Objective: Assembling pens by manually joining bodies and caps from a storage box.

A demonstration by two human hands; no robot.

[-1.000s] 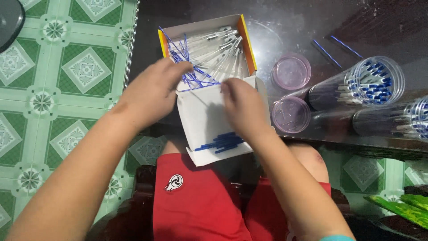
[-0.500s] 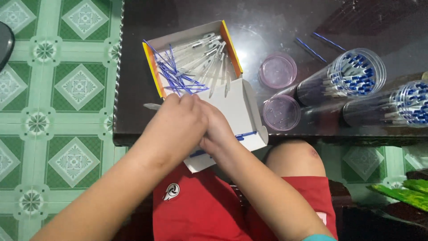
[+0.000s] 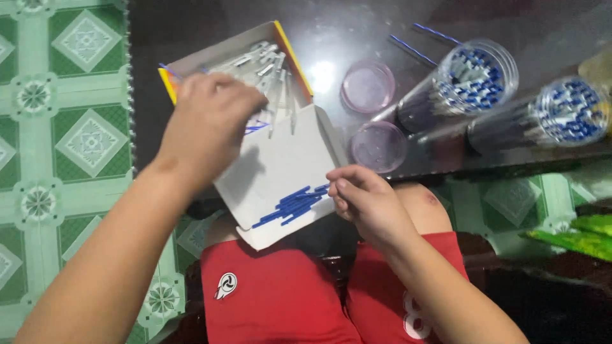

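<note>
Cardboard box (image 3: 280, 165) lies open at the edge of the dark glossy table (image 3: 191, 25), tilted toward your lap, and that tilt seems to be why the loose blue refills (image 3: 294, 205) have gathered low on its open flap, close to your right hand (image 3: 370, 204). Your left hand (image 3: 210, 121) hovers over the box's deeper half, fingers curled down into the heap of clear pen barrels (image 3: 268, 67); whether it has closed on one you cannot tell, since the hand is blurred and hides its fingertips. Your right hand is pinched narrow, thumb against forefinger, right at the upper end of the blue pile (it appears to hold a refill or two, though the tips are too small to be sure). Counting what stands apart: one box, two clear plastic tubes (image 3: 459, 89) lying on their sides with blue-tipped pens packed inside, two round pinkish lids (image 3: 368, 86) just beside the tube ends, and two stray blue refills (image 3: 414, 50) on the table above the tubes. Barrels and refills in the box are too many to count.
</note>
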